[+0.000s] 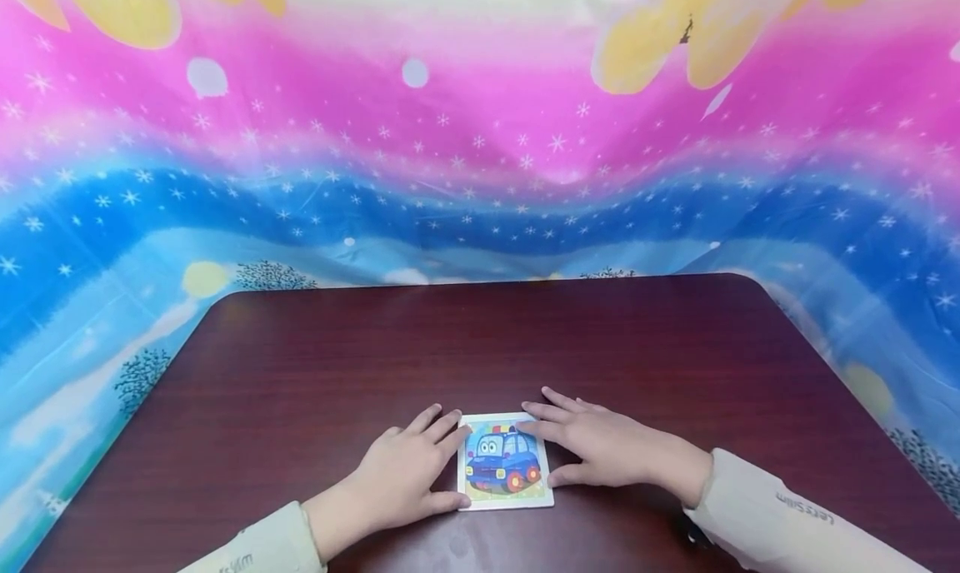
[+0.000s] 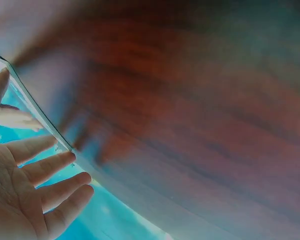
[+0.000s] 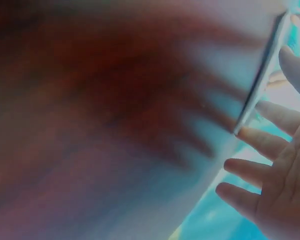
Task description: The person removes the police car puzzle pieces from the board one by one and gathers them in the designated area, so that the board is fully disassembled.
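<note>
A flat, white-bordered picture board (image 1: 504, 463) with a blue cartoon car lies on the table close to the near edge. At its left side is my left hand (image 1: 405, 469), thumb at the near corner and index finger at the far corner. My right hand (image 1: 607, 444) is across from it, index fingertip over the far right corner and thumb against the right edge. Fingers of both hands are spread and mostly straight. The left wrist view shows the board (image 2: 35, 107) as a thin edge by the fingertips; the right wrist view shows its edge (image 3: 262, 75) likewise.
The dark red-brown wooden table (image 1: 480, 348) has rounded far corners and a glossy top. Behind it and along both sides hangs a pink and blue cloth (image 1: 480, 156) printed with snowflakes. A small dark object (image 1: 696, 535) shows under the right sleeve cuff.
</note>
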Motion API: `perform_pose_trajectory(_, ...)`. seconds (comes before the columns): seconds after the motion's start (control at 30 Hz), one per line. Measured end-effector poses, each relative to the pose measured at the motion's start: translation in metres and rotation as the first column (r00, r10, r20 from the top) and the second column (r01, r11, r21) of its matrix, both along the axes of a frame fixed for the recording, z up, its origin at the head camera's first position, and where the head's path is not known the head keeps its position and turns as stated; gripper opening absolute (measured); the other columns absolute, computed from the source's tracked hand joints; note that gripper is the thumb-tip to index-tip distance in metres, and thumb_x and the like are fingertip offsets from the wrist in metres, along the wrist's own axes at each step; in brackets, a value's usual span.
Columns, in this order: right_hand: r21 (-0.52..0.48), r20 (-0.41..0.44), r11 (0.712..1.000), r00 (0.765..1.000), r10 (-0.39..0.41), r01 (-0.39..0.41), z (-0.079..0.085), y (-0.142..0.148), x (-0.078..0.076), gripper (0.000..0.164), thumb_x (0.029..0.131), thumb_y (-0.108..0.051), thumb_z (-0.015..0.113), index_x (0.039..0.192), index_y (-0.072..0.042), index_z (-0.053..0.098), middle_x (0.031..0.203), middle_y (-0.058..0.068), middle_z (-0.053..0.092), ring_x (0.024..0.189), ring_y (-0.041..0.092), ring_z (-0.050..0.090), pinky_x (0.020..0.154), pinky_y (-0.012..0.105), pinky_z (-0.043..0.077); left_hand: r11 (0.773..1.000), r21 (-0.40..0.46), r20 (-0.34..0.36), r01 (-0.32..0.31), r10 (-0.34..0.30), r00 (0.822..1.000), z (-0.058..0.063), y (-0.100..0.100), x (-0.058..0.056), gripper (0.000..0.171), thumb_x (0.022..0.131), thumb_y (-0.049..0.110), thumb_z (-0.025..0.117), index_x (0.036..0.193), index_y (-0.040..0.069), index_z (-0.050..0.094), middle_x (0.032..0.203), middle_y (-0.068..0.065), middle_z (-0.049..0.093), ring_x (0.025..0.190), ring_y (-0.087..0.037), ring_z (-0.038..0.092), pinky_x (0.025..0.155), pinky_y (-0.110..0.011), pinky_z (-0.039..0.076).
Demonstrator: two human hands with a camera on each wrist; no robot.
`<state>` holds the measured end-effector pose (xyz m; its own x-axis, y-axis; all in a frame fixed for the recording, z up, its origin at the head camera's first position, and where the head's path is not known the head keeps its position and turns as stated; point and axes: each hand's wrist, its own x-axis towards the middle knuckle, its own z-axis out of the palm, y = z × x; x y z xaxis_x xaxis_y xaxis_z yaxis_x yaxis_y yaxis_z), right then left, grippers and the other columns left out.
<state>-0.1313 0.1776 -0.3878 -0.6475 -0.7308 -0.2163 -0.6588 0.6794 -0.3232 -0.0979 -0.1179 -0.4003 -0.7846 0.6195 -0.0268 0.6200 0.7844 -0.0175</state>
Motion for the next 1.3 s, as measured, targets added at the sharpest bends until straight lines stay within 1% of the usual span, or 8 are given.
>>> perform_pose_trajectory(0.17,-0.081,-0.001,0.997,1.0,-0.014,0.014,0.004,0.0,-0.009,0.064,0.095,-0.041,0.065,0.151,-0.019,0.044,0.158,0.008,0.04,0.15,0.041,0.027,0.112,0.06,0.039,1.0,0.007,0.013,-0.016,0.016,1.0,-0.003,0.0,0.001,0.085,0.086,0.069,0.057,0.148,0.012,0.048,0.157,-0.007,0.042,0.146,-0.028,0.039,0.084,-0.045,0.058)
perform_pose_trajectory(0.37,-0.132,-0.037,0.991,0.999,-0.019,0.014,0.014,-0.011,-0.023,0.057,0.094,-0.036,0.067,0.145,-0.015,0.052,0.143,0.003,0.056,0.132,0.025,0.05,0.104,0.047,0.05,0.999,0.037,0.047,-0.014,0.012,0.999,-0.002,-0.002,-0.002,0.085,0.088,0.067,0.057,0.149,0.009,0.046,0.159,-0.009,0.04,0.147,-0.029,0.038,0.085,-0.046,0.058)
perform_pose_trajectory(0.43,-0.14,-0.036,0.99,0.999,-0.019,0.014,0.017,-0.016,-0.026,0.055,0.093,-0.034,0.068,0.143,-0.015,0.054,0.136,0.001,0.059,0.125,0.02,0.054,0.101,0.044,0.052,0.999,0.046,0.057,-0.012,0.009,0.998,-0.002,-0.002,-0.002,0.085,0.088,0.067,0.057,0.149,0.008,0.045,0.159,-0.009,0.039,0.146,-0.03,0.039,0.085,-0.046,0.058)
perform_pose_trajectory(0.57,-0.15,-0.016,0.989,1.0,-0.009,0.006,0.019,-0.026,-0.032,0.052,0.093,-0.032,0.069,0.14,-0.015,0.057,0.131,0.001,0.062,0.123,0.02,0.056,0.103,0.044,0.051,0.999,0.042,0.063,-0.004,0.002,0.998,-0.001,-0.003,-0.003,0.086,0.088,0.068,0.057,0.149,0.008,0.045,0.159,-0.009,0.039,0.146,-0.029,0.04,0.084,-0.046,0.058)
perform_pose_trajectory(0.67,-0.156,0.008,0.988,1.0,0.005,-0.004,0.018,-0.034,-0.035,0.047,0.094,-0.032,0.069,0.137,-0.015,0.06,0.12,-0.001,0.064,0.113,0.016,0.059,0.096,0.036,0.053,0.999,0.037,0.063,0.005,-0.007,0.998,-0.002,-0.002,-0.003,0.087,0.088,0.068,0.057,0.149,0.008,0.046,0.158,-0.008,0.04,0.145,-0.029,0.041,0.083,-0.046,0.059)
perform_pose_trajectory(0.83,-0.181,0.049,0.983,0.998,0.033,-0.024,0.011,-0.047,-0.041,0.036,0.093,-0.03,0.07,0.125,-0.014,0.066,0.099,-0.004,0.061,0.088,0.012,0.057,0.077,0.023,0.05,0.999,0.034,0.064,0.007,-0.009,0.998,-0.001,-0.002,-0.003,0.087,0.086,0.068,0.059,0.148,0.008,0.047,0.157,-0.008,0.042,0.144,-0.029,0.043,0.081,-0.046,0.059)
perform_pose_trajectory(1.07,-0.124,0.107,0.991,0.992,0.063,-0.049,0.001,-0.061,-0.046,0.03,0.092,-0.028,0.072,0.119,-0.017,0.066,0.1,-0.008,0.059,0.089,0.006,0.054,0.083,0.022,0.051,0.999,0.036,0.088,-0.008,0.004,0.996,0.0,-0.003,-0.004,0.087,0.085,0.069,0.061,0.147,0.009,0.048,0.156,-0.006,0.044,0.144,-0.029,0.043,0.081,-0.047,0.059)
perform_pose_trajectory(1.3,-0.136,0.143,0.99,0.988,0.057,-0.038,-0.003,-0.069,-0.051,0.028,0.088,-0.02,0.076,0.114,-0.016,0.065,0.093,-0.006,0.055,0.083,0.007,0.051,0.076,0.019,0.047,0.999,0.041,0.096,-0.022,0.018,0.995,-0.002,-0.002,-0.006,0.087,0.084,0.069,0.061,0.147,0.01,0.049,0.156,-0.005,0.044,0.145,-0.029,0.042,0.079,-0.046,0.06)
